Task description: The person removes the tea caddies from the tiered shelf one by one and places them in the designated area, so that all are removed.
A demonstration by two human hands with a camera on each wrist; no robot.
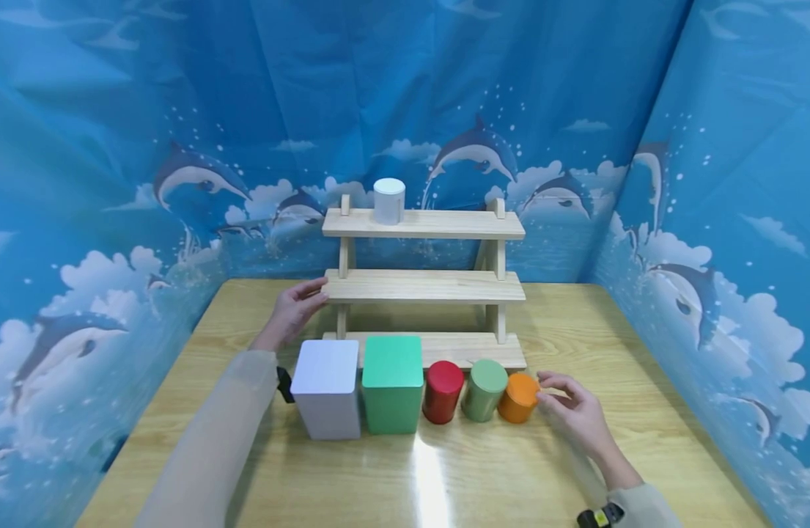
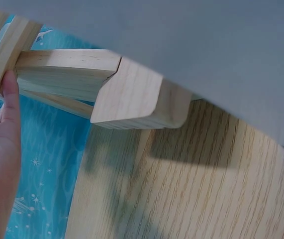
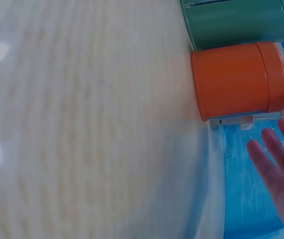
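My left hand pinches the left end of the middle board of a three-tier wooden shelf; in the left wrist view its fingers close around the board's end. Beside the orange canister is my right hand, its fingers extended. The right wrist view shows those fingers spread just off the canister's side. A row runs leftward from the orange one: a light green canister, a red canister, a green box and a pale lavender box.
One white canister stands on the top board, left of its middle. The row of boxes and canisters stands in front of the lowest board on a wooden table. Blue dolphin-print curtains hang behind and on both sides.
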